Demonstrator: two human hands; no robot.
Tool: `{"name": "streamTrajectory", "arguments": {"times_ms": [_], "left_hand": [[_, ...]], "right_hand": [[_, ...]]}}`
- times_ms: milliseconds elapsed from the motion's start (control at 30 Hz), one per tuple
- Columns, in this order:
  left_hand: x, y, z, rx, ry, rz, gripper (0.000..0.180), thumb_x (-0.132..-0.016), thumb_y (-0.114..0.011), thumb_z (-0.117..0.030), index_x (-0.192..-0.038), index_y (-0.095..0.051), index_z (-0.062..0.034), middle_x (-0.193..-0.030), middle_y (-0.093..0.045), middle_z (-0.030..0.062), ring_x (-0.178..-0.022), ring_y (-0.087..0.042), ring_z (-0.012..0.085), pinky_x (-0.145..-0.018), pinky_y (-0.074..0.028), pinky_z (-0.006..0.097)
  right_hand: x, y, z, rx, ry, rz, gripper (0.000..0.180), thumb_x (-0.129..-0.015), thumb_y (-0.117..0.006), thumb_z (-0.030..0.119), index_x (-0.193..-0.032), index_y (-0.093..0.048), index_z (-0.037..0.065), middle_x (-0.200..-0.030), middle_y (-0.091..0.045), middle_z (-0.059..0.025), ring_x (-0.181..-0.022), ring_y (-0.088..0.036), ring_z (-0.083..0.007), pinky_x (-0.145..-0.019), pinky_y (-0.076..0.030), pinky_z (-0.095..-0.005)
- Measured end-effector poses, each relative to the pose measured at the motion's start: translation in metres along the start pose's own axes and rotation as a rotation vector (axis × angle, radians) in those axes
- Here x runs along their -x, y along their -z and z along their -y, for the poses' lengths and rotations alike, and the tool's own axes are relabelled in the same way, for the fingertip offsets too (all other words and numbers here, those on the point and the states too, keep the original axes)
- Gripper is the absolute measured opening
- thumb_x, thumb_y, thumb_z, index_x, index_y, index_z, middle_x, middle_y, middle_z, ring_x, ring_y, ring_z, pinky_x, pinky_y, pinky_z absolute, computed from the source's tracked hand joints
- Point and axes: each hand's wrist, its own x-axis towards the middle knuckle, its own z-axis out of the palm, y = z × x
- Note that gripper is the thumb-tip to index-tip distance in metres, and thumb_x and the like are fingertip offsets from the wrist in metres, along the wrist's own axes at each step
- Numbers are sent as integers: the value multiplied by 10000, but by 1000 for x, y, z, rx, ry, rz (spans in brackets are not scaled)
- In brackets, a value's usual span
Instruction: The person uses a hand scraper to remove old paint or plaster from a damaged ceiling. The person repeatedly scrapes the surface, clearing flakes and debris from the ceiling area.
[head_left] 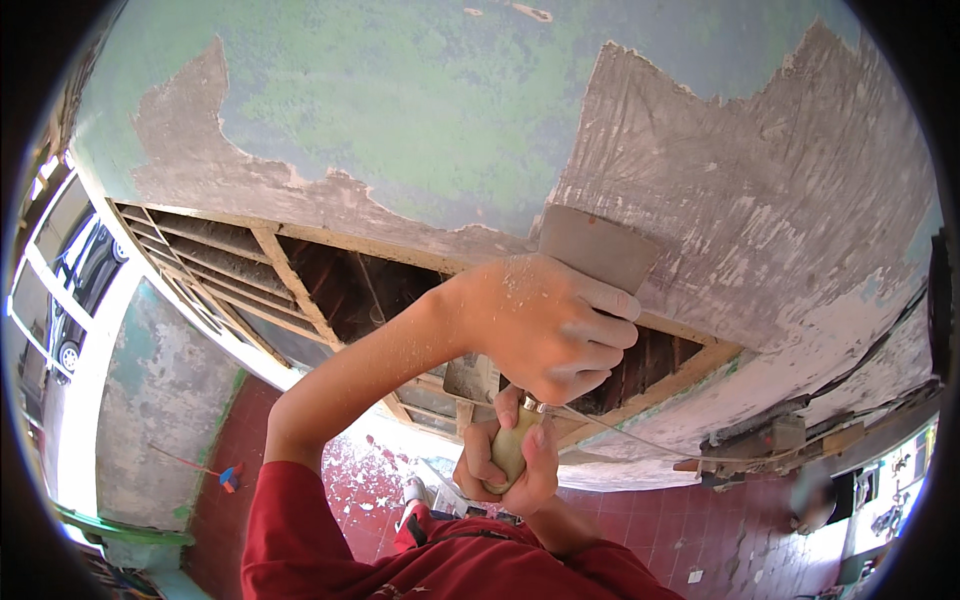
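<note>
A wide-bladed scraper (pixel 597 246) lies with its grey metal blade against the wall. My left hand (pixel 556 325), dusted with pale specks, is closed over the lower part of the blade, fingers curled, and hides the middle of the tool. Below it, my right hand (pixel 505 465) wraps round the pale yellowish handle (pixel 514 447), just under a shiny metal collar. Around the blade the wall is bare, scratched grey plaster (pixel 720 190). Left of it, green-blue paint (pixel 400 110) with a ragged edge still covers the wall.
A wooden-framed vent opening (pixel 265 265) with slats runs below the painted wall. Cables and a box-like fixture (pixel 750 445) hang at right. Far below, pale flakes litter the red tiled floor (pixel 365 485). Another person (pixel 812 500) is at lower right; a car (pixel 85 255) stands outside.
</note>
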Motion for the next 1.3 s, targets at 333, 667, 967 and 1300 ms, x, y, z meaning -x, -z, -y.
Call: {"name": "streamTrajectory", "arguments": {"times_ms": [333, 667, 967, 1300], "left_hand": [[-2, -2, 3, -35, 26, -78, 109, -431, -585, -161, -500, -592, -76, -582, -498, -33, -726, -557, 179, -727, -492, 275], [-5, 9, 14, -78, 13, -90, 117, -425, -562, -175, -497, -580, -84, -602, -505, -26, -736, -562, 178, -764, -497, 286], [-7, 14, 19, -41, 3, -56, 106, -453, -587, -175, -507, -582, -84, -590, -487, -25, -733, -554, 177, -749, -494, 283], [-6, 7, 14, -44, 1, -83, 75, -481, -609, -153, -501, -576, -89, -602, -498, -19, -739, -554, 176, -733, -487, 267]], "right_hand": [[-4, -2, 1, 26, 12, -14, 316, -981, -384, 314, -1091, -326, 24, -519, -383, -65, -300, -315, -101, -278, -263, -218], [-19, -20, 3, -25, 47, -1, 320, -975, -416, 302, -1087, -325, 16, -517, -390, -70, -301, -314, -104, -280, -259, -217], [-24, -21, 8, 12, 43, 25, 315, -985, -406, 318, -1070, -327, 25, -521, -389, -68, -319, -312, -98, -311, -276, -218], [-16, -10, 7, 172, 12, 47, 312, -1007, -333, 416, -1085, -313, 115, -527, -373, -38, -302, -294, -95, -300, -246, -243]]}}
